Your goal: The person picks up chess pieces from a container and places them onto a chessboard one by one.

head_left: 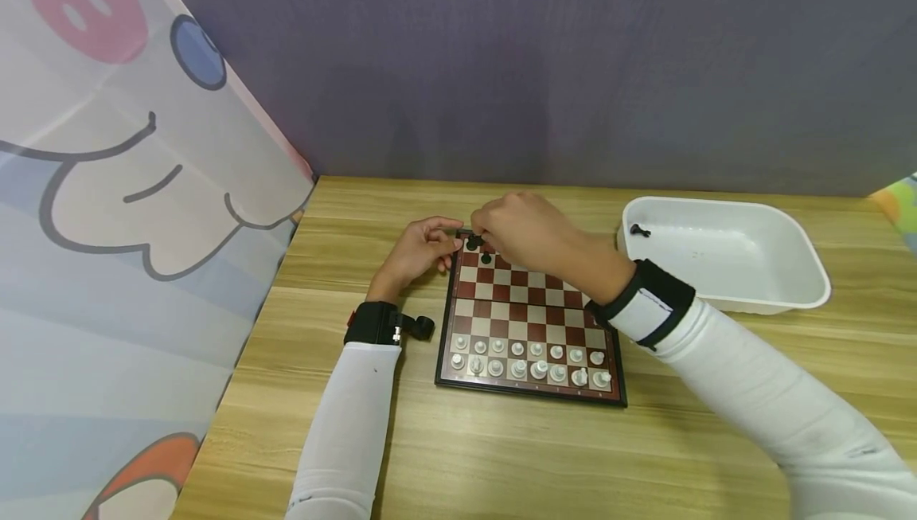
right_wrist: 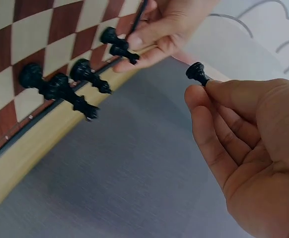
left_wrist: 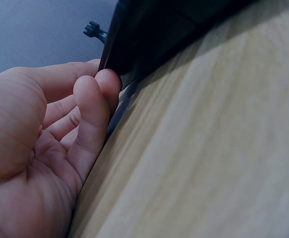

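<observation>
On the wooden table lies a chessboard (head_left: 501,311) with red-brown and cream squares and a dark rim. My left hand (head_left: 419,253) grips its far left corner, thumb at the rim; the fingers (left_wrist: 91,99) bear against the board's edge in the left wrist view. My right hand (right_wrist: 263,144) pinches a black chess piece (right_wrist: 198,73) between thumb and fingertips, base outward, over the board's far side. The fingers hide its upper part. Several black chess pieces (right_wrist: 87,72) stand along the far rows. A black rook (left_wrist: 94,30) shows past the edge in the left wrist view.
White chess pieces (head_left: 518,368) fill two rows at the near side of the board. A white plastic tray (head_left: 745,265) stands to the right, with one black chess piece (head_left: 640,230) lying in it. A grey panel (head_left: 530,66) rises behind the table; a cartoon-printed sheet (head_left: 143,297) borders the left.
</observation>
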The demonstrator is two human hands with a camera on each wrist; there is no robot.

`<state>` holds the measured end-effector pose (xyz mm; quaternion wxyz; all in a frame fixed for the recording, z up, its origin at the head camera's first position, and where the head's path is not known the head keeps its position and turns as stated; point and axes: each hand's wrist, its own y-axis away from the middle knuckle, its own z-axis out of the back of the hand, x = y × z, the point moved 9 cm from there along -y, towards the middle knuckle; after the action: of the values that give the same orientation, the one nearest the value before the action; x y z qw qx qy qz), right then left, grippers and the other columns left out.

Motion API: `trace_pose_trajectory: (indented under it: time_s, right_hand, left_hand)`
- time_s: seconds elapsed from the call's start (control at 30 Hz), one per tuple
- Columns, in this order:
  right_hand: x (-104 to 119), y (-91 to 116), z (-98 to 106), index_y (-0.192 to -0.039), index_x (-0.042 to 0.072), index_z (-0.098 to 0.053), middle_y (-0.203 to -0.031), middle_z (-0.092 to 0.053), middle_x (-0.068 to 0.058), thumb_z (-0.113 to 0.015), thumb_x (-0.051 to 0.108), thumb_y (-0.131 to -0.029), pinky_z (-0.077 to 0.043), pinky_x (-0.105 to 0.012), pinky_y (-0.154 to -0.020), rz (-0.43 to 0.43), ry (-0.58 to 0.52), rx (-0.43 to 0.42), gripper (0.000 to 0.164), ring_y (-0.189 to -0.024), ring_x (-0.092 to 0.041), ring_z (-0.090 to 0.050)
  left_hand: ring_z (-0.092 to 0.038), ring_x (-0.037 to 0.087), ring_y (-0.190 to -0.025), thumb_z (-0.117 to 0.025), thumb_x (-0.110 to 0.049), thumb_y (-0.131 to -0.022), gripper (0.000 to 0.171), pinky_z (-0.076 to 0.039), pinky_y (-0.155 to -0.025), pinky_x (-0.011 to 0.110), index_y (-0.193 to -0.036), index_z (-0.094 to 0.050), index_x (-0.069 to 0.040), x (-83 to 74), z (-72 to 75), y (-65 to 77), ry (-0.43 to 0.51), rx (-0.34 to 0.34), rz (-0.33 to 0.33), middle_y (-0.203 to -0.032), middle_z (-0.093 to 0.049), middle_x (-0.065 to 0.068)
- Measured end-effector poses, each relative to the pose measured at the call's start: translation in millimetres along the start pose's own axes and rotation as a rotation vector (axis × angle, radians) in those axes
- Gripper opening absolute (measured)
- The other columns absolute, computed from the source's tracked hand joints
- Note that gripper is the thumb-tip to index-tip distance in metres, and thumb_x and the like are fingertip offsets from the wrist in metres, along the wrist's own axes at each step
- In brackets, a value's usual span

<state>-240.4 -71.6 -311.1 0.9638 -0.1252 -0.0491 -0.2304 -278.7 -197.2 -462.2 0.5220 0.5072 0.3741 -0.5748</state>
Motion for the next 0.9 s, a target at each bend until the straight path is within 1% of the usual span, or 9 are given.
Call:
trace_pose_trajectory:
  time_s: [0.13,0.27,0.43,0.57,0.7,0.9]
  right_hand:
    - [-4,-5,-13,-0.085,0.012,-0.063,-0.079,-0.059,0.004,-0.051,0.007,-0.088,-0.045,-0.023,-0.064,-0.008,0.017,0.045,0.013,-0.069,-0.010,-0.055]
    - [-8,-8,-25,-0.087,0.011,-0.064,-0.081,-0.059,0.003,-0.053,0.009,-0.089,-0.044,-0.023,-0.062,-0.016,0.031,0.083,0.012,-0.070,-0.010,-0.054]
    - [-11,-9,-37,-0.085,0.013,-0.065,-0.081,-0.049,0.004,-0.059,0.013,-0.088,-0.041,-0.021,-0.058,0.000,0.065,0.084,0.006,-0.066,-0.010,-0.049]
    - [-12,-9,-44,-0.086,0.015,-0.065,-0.084,-0.042,0.003,-0.060,0.014,-0.087,-0.039,-0.021,-0.053,0.008,0.088,0.091,0.005,-0.065,-0.010,-0.046]
    - [-13,-11,-50,-0.085,0.017,-0.064,-0.085,-0.039,0.004,-0.061,0.013,-0.086,-0.039,-0.020,-0.051,0.006,0.103,0.090,0.005,-0.067,-0.008,-0.044]
    - [-13,-13,-56,-0.082,0.017,-0.064,-0.084,-0.040,0.006,-0.063,0.015,-0.085,-0.040,-0.019,-0.053,-0.005,0.093,0.084,0.004,-0.072,-0.008,-0.046]
  left_hand:
    - [-0.054,0.030,-0.062,-0.066,-0.021,-0.084,0.033,-0.049,-0.057,0.042,-0.116,-0.059,-0.020,-0.8,-0.5,-0.3,0.007,0.000,-0.001,-0.082,-0.057,0.017]
    - [-0.054,0.031,-0.063,-0.066,-0.020,-0.084,0.032,-0.049,-0.058,0.042,-0.116,-0.059,-0.021,-0.9,-1.3,-0.8,0.014,-0.002,0.002,-0.083,-0.057,0.018]
    - [-0.054,0.031,-0.063,-0.066,-0.020,-0.083,0.032,-0.049,-0.058,0.042,-0.115,-0.059,-0.021,0.6,-3.4,-3.4,0.018,-0.002,0.002,-0.082,-0.057,0.018]
    - [-0.054,0.031,-0.063,-0.066,-0.020,-0.083,0.033,-0.049,-0.058,0.042,-0.115,-0.059,-0.021,0.0,-3.9,-3.9,0.025,0.000,-0.004,-0.082,-0.057,0.018]
    - [-0.054,0.031,-0.063,-0.066,-0.021,-0.083,0.033,-0.049,-0.057,0.042,-0.116,-0.059,-0.021,-1.5,-3.5,-2.7,0.028,0.001,-0.004,-0.082,-0.057,0.018]
    - [-0.054,0.031,-0.062,-0.067,-0.020,-0.082,0.034,-0.049,-0.057,0.042,-0.115,-0.059,-0.021,-1.0,-3.0,-1.9,0.026,-0.004,-0.003,-0.081,-0.057,0.018]
